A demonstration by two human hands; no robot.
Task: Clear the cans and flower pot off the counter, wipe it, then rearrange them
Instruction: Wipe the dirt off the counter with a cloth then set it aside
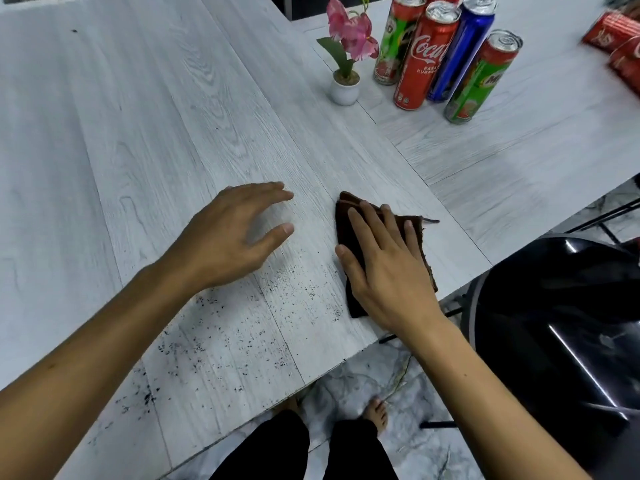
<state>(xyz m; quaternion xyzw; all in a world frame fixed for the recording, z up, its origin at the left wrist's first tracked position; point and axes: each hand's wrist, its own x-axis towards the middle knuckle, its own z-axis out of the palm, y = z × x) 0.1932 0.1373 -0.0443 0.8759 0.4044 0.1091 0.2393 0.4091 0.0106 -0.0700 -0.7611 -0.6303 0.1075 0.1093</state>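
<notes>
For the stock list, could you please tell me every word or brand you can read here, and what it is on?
"Coca", with "RASA" under it: red can.
"MI", rest hidden: nearer green can.
Farther green can, blue can, red packs: nothing legible.

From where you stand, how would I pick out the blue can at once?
Look to the far right of the pale wood-grain counter, past the small white flower pot, where tall cans stand bunched. The blue can stands between the red Coca-Cola can and the nearer green can; it alone is blue.
</notes>
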